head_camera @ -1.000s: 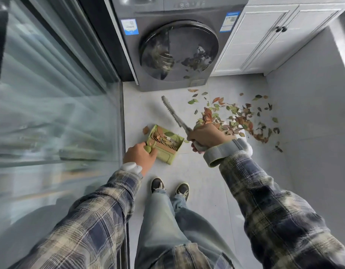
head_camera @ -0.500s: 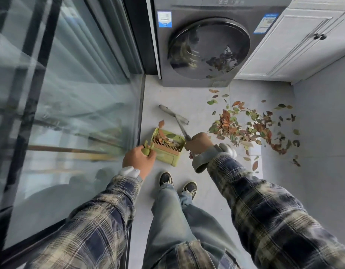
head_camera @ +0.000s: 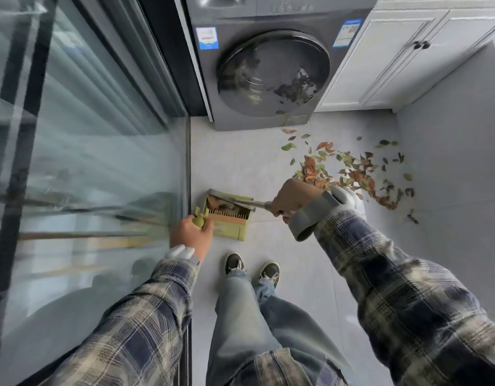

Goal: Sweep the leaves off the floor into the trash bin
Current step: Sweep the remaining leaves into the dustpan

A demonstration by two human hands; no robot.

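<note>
Your left hand [head_camera: 191,234] grips dustpan [head_camera: 232,228] handle; right hand [head_camera: 292,197] wraps brush [head_camera: 231,198] handle, head across pan comb. Step, likely: combing load into pan. Most leaves [head_camera: 349,174] lie on floor [head_camera: 254,168], right of pan. Next: reach brush beyond pile, draw toward pan. Trash bin unseen.

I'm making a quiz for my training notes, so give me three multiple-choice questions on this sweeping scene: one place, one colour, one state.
1. Where is the big leaf pile? A on a chair; B on the floor right of the dustpan; C in a sink.
2. What colour is the dustpan? A red; B blue; C green.
3. What is the right hand doing? A gripping the brush handle; B hanging open; C holding a cup.
Answers: 1B, leaves lie on grey tile beside the pan; 2C, its body is green; 3A, it curls round the handle.
</note>
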